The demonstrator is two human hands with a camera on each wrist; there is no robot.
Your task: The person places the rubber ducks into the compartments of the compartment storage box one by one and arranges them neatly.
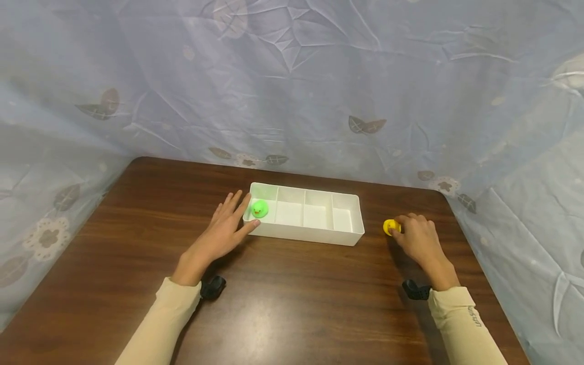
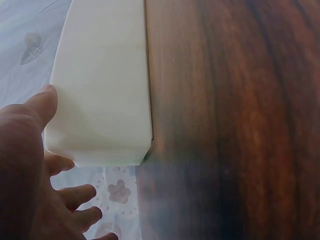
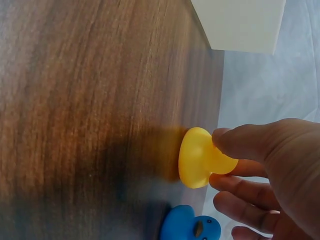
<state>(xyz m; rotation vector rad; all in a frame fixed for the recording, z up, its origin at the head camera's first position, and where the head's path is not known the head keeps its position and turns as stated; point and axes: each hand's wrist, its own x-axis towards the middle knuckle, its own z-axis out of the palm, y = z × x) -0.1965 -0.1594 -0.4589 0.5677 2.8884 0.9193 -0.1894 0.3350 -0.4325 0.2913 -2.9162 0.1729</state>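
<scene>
My right hand (image 1: pixel 418 242) pinches a yellow rubber duck (image 3: pixel 194 159) between thumb and fingers, to the right of a white box (image 1: pixel 307 233) with several compartments in a row. Below the yellow duck in the right wrist view lies a blue rubber duck (image 3: pixel 179 224), which the right hand hides in the head view. In the box's leftmost compartment sits a green rubber duck (image 1: pixel 260 209). My left hand (image 1: pixel 220 237) is spread at the box's left end, its thumb and a fingertip right at the rim in the left wrist view.
Everything stands on a dark brown wooden table (image 1: pixel 283 299). A grey-blue curtain (image 1: pixel 292 101) with leaf and flower prints hangs behind the table and along both sides. Dark devices are strapped at the left wrist (image 1: pixel 213 288) and right wrist (image 1: pixel 416 290).
</scene>
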